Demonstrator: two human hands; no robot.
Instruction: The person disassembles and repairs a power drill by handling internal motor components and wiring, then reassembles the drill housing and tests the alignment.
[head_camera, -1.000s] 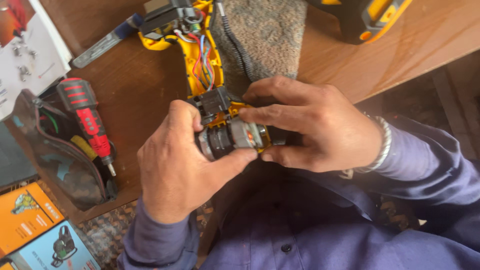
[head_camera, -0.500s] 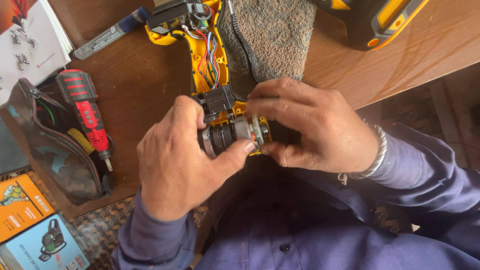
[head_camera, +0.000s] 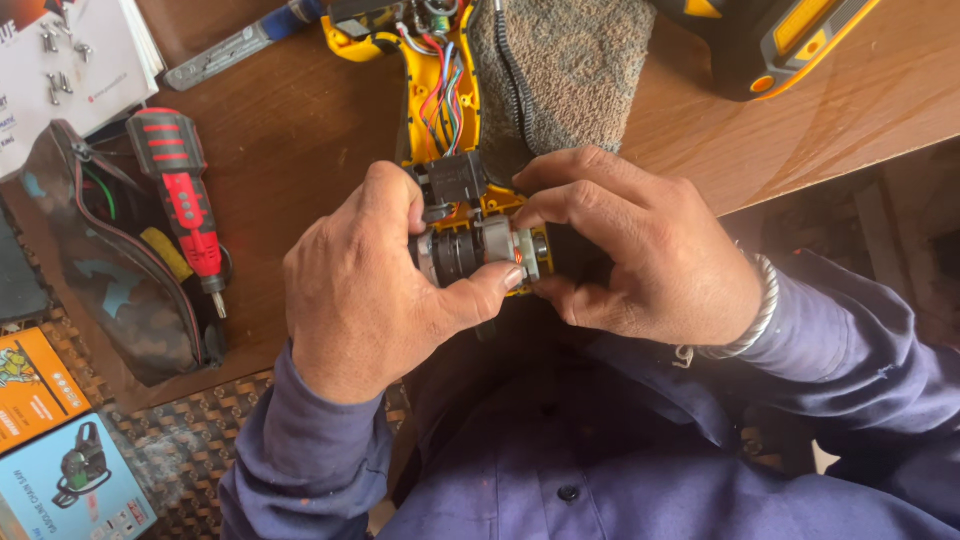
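The motor assembly (head_camera: 478, 252) — a dark and silver cylinder — sits at the near end of the opened yellow tool housing (head_camera: 425, 110), just over the near edge of the wooden table (head_camera: 300, 150), and we hold it between both hands. Our left hand (head_camera: 365, 290) wraps it from the left: the thumb (head_camera: 480, 290) presses up under the silver end, while the forefinger curls over the top beside the black switch block (head_camera: 450, 180). Our right hand (head_camera: 640, 255) closes on the other end, fingers bent and close together, the tips pinched against the silver part from above and the thumb tucked below. Both hands are clamped on the cylinder, with no gap showing between fingers and metal.

Coloured wires (head_camera: 445, 95) run up the housing away from us. A piece of grey carpet-like cloth (head_camera: 570, 70) lies just right of it, touching our right fingers. To the left, well apart, a red and black screwdriver (head_camera: 185, 190) rests on a dark pouch (head_camera: 110, 270) — and another yellow and black tool (head_camera: 770, 40) lies at the far right
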